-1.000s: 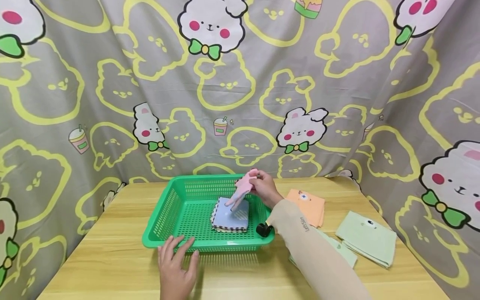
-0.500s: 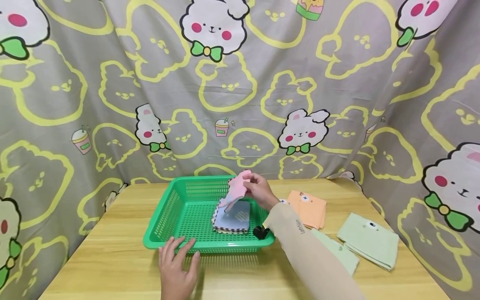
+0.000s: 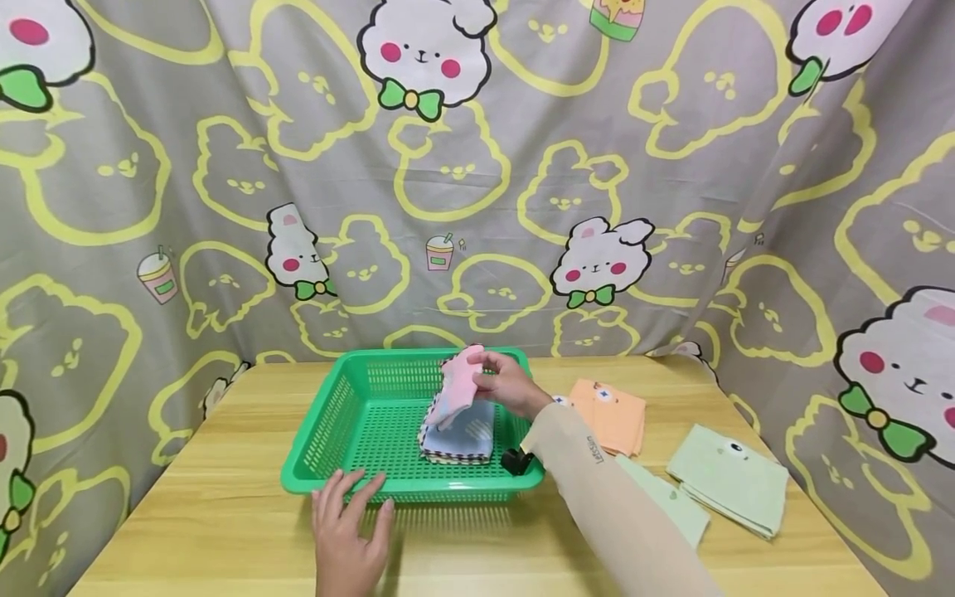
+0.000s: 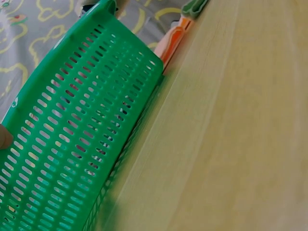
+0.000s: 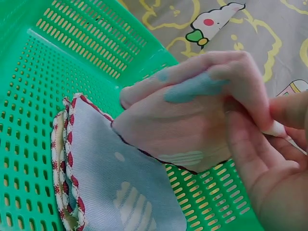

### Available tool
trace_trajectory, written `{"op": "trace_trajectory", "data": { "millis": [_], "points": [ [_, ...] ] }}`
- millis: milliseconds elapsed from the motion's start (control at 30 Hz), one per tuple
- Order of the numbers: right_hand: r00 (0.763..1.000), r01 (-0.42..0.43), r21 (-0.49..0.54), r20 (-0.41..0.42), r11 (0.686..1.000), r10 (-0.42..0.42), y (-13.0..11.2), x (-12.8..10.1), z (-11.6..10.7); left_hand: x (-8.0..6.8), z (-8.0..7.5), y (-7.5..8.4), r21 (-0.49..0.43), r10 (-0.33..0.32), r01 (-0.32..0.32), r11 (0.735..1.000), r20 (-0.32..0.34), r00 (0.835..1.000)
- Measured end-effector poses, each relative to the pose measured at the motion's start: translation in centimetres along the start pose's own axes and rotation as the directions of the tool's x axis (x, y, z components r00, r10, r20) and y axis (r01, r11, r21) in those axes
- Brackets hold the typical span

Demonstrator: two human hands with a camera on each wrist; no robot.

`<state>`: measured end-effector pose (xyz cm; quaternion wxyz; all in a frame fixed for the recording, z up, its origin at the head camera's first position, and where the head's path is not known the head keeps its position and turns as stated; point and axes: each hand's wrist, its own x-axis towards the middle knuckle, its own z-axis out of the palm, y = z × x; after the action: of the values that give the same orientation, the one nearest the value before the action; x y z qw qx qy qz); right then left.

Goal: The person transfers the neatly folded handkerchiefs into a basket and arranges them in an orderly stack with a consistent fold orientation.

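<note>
A green plastic basket [image 3: 351,431] stands on the wooden table [image 3: 224,514]. Inside it lies a stack of folded cloths [image 3: 466,439] with a pale blue one on top [image 5: 110,187]. My right hand [image 3: 488,375] pinches a folded pink cloth [image 3: 460,383] just above that stack; the pink cloth [image 5: 183,125] hangs with its lower edge touching the blue one. My left hand [image 3: 349,510] lies flat on the table, fingers straight against the basket's front wall [image 4: 72,144].
To the basket's right lie an orange folded cloth [image 3: 615,414], a light green one [image 3: 729,477] and another green one [image 3: 675,507] partly under my right forearm. A patterned curtain [image 3: 477,166] closes off the back and both sides.
My right hand has carried the pink cloth a little left and down, closer over the stack. The left hand has stayed in place.
</note>
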<state>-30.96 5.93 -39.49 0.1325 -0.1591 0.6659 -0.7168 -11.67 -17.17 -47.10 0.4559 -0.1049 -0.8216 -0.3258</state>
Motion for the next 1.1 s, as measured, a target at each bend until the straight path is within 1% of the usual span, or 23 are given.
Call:
{"op": "trace_trajectory", "data": {
  "millis": [67,167,233,300,400,433,500,600,700,767,933,1033,1100],
  "points": [
    [0.997,-0.037,0.003,0.065,0.999,0.037,0.0,0.0,-0.1,0.0,0.0,0.0,0.002,0.002,-0.002,1.0,0.0,1.0],
    [0.981,-0.074,0.04,0.185,0.996,0.066,-0.1,-0.2,-0.3,0.0,-0.1,-0.1,0.004,0.002,-0.002,1.0,0.005,1.0],
    [0.964,-0.084,0.095,0.261,0.992,0.056,-0.2,-0.3,-0.5,0.0,-0.1,-0.2,0.003,0.001,-0.001,1.0,0.011,1.0],
    [0.946,-0.081,0.149,0.324,0.986,0.029,-0.3,-0.3,-0.8,0.0,-0.1,-0.2,0.003,-0.001,0.001,1.0,0.016,1.0],
    [0.922,-0.102,0.194,0.386,0.976,0.02,-0.5,-0.4,-1.0,0.1,-0.2,-0.2,0.002,0.003,-0.003,1.0,0.013,1.0],
    [0.916,-0.118,0.187,0.4,0.975,0.034,-0.5,-0.4,-1.0,0.1,-0.2,-0.2,0.002,0.006,-0.006,1.0,0.01,1.0],
    [0.904,-0.158,0.143,0.418,0.977,0.085,-0.7,-0.4,-0.9,0.2,-0.2,-0.2,0.002,0.011,-0.011,1.0,0.004,1.0],
    [0.893,-0.208,0.042,0.416,0.977,0.172,-0.7,-0.3,-0.6,0.2,-0.2,-0.2,0.0,0.013,-0.013,1.0,0.002,1.0],
    [0.895,-0.239,-0.035,0.379,0.97,0.234,-0.7,-0.2,-0.3,0.2,-0.2,-0.2,-0.002,0.013,-0.012,1.0,0.005,1.0],
    [0.906,-0.254,-0.059,0.335,0.965,0.259,-0.6,-0.2,-0.2,0.2,-0.2,-0.1,-0.003,0.014,-0.014,1.0,0.007,1.0],
    [0.929,-0.266,-0.104,0.237,0.958,0.284,-0.4,-0.1,0.0,0.3,-0.1,-0.1,-0.002,0.027,-0.027,1.0,0.011,1.0],
    [0.932,-0.272,-0.168,0.199,0.947,0.303,-0.4,-0.1,0.1,0.3,-0.2,-0.1,0.002,0.025,-0.025,1.0,0.015,1.0],
    [0.931,-0.275,-0.236,0.177,0.932,0.319,-0.4,-0.1,0.2,0.3,-0.2,-0.1,0.007,0.023,-0.023,1.0,0.018,1.0]
  ]
}}
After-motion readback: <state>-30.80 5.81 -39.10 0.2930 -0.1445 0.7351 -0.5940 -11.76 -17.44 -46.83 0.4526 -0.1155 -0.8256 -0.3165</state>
